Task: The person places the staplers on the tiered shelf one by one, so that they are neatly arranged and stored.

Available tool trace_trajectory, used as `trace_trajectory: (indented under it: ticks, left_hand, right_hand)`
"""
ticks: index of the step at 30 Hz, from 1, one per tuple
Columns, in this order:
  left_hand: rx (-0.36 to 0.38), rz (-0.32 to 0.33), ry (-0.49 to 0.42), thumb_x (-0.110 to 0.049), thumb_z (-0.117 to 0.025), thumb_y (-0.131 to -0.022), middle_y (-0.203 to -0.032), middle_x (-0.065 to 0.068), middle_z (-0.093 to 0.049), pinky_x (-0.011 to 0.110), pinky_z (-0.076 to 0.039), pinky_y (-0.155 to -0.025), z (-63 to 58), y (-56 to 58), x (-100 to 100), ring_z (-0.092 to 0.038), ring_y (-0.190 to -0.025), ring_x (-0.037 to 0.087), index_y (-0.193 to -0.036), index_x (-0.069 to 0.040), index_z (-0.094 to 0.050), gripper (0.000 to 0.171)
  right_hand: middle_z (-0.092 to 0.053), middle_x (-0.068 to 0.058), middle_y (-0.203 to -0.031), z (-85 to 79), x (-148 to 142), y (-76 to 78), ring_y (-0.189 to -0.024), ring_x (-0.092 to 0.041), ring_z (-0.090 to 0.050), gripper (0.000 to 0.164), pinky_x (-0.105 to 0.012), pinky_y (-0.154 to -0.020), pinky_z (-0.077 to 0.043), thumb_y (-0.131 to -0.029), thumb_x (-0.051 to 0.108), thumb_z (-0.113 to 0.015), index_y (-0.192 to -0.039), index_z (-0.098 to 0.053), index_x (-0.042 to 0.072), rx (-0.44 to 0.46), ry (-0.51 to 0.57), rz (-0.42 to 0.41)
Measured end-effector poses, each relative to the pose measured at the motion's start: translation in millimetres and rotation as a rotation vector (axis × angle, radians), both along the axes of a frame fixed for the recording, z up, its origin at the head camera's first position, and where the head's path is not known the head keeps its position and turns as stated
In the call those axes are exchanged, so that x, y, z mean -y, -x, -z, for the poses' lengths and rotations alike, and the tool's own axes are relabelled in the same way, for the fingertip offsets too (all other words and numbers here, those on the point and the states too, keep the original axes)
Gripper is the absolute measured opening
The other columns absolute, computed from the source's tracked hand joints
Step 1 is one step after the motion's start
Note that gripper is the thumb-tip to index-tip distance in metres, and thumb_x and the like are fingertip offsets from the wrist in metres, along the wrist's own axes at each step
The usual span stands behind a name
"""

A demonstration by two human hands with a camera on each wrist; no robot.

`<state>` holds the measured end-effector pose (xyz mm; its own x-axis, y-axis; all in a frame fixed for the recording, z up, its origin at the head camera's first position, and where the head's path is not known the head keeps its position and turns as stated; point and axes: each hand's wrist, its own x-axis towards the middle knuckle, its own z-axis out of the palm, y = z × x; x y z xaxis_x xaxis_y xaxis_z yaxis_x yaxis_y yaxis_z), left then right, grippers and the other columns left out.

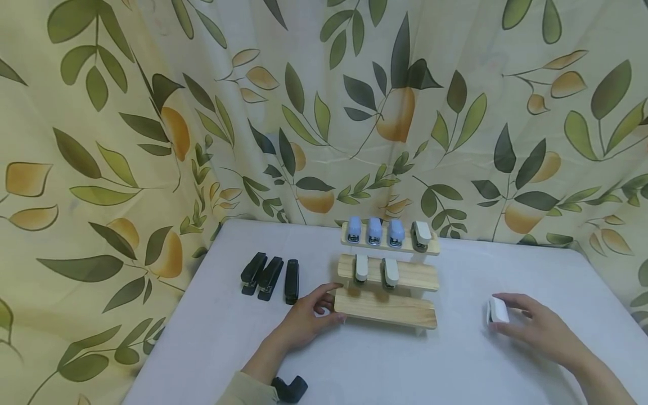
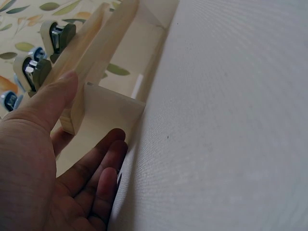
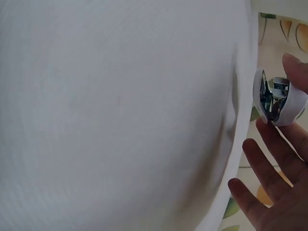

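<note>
A three-tier wooden display rack point(image 1: 385, 306) stands on the white table. My left hand point(image 1: 306, 320) grips the left end of its lowest board, and in the left wrist view the thumb lies along the wood point(image 2: 71, 113). Out to the right, my right hand point(image 1: 541, 329) pinches a small white stapler point(image 1: 498, 310) between thumb and fingers. The right wrist view shows that stapler's metal inner parts point(image 3: 275, 98), with the other fingers spread. On the middle tier sit two white staplers, one left point(image 1: 361, 267) and one right point(image 1: 391, 272).
The top tier carries three blue staplers point(image 1: 374, 230) and a white one point(image 1: 421, 234) at its right end. Left of the rack lie three black staplers point(image 1: 270, 277). A black object point(image 1: 291, 389) is by the left sleeve. A leaf-patterned curtain point(image 1: 324, 124) hangs behind the table point(image 1: 364, 371).
</note>
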<state>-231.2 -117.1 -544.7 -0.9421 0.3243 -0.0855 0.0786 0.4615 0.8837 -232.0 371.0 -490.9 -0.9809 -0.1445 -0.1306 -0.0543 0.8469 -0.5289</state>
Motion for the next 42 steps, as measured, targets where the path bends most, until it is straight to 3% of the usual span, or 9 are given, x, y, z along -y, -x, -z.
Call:
trace_trajectory:
  ticks: [7, 20, 34, 36, 39, 42]
  left_hand:
    - [-0.003, -0.005, 0.014, -0.050, -0.076, -0.091, -0.120, -0.016, -0.066, 0.038, -0.049, -0.098, 1.1, 0.3, 0, -0.060, -0.110, 0.010, -0.145, -0.054, -0.046, 0.062]
    - [0.000, -0.003, 0.013, -0.050, -0.076, -0.092, -0.120, -0.016, -0.066, 0.040, -0.049, -0.098, -0.9, -1.0, -1, -0.060, -0.110, 0.011, -0.145, -0.052, -0.046, 0.061]
    - [-0.005, -0.005, 0.001, -0.051, -0.076, -0.091, -0.120, -0.016, -0.066, 0.038, -0.049, -0.099, 0.3, -0.2, -1, -0.060, -0.110, 0.010, -0.144, -0.054, -0.046, 0.061]
    - [-0.007, -0.005, 0.003, -0.051, -0.076, -0.091, -0.120, -0.016, -0.066, 0.038, -0.049, -0.099, 0.4, -0.1, -1, -0.060, -0.110, 0.010, -0.144, -0.054, -0.046, 0.061]
    - [-0.011, -0.005, 0.008, -0.051, -0.076, -0.091, -0.120, -0.016, -0.066, 0.038, -0.049, -0.100, 0.5, 0.0, -1, -0.060, -0.110, 0.010, -0.144, -0.055, -0.046, 0.061]
    - [-0.012, -0.004, 0.012, -0.050, -0.076, -0.091, -0.121, -0.016, -0.066, 0.039, -0.049, -0.099, -0.1, -0.2, -1, -0.060, -0.111, 0.010, -0.144, -0.054, -0.046, 0.062]
  right_hand:
    - [-0.050, -0.035, -0.147, -5.6, 11, -3.0, -0.135, -0.056, -0.040, 0.077, -0.071, -0.101, -0.039, -0.090, 0.042, -0.080, -0.147, -0.049, -0.001, -0.051, 0.030, -0.003]
    - [-0.044, -0.033, -0.153, -22.8, 35, -6.4, -0.138, -0.058, -0.036, 0.083, -0.074, -0.103, -0.039, -0.092, 0.047, -0.077, -0.153, -0.043, 0.003, -0.008, 0.056, 0.029]
    - [-0.049, -0.030, -0.149, -33.7, 57, -10.6, -0.134, -0.057, -0.045, 0.079, -0.071, -0.102, -0.042, -0.090, 0.041, -0.081, -0.151, -0.047, 0.003, -0.089, 0.109, 0.007]
    - [-0.048, -0.029, -0.149, -34.7, 59, -11.0, -0.133, -0.056, -0.046, 0.078, -0.069, -0.102, -0.043, -0.090, 0.041, -0.081, -0.151, -0.048, 0.004, -0.097, 0.111, 0.003]
    - [-0.054, -0.023, -0.146, -35.7, 63, -11.3, -0.131, -0.045, -0.050, 0.074, -0.047, -0.104, -0.050, -0.089, 0.041, -0.082, -0.148, -0.052, 0.007, -0.142, 0.100, -0.006]
    - [-0.056, -0.020, -0.144, -36.8, 68, -12.1, -0.128, -0.042, -0.051, 0.072, -0.045, -0.101, -0.052, -0.088, 0.040, -0.083, -0.146, -0.054, 0.009, -0.167, 0.104, -0.018]
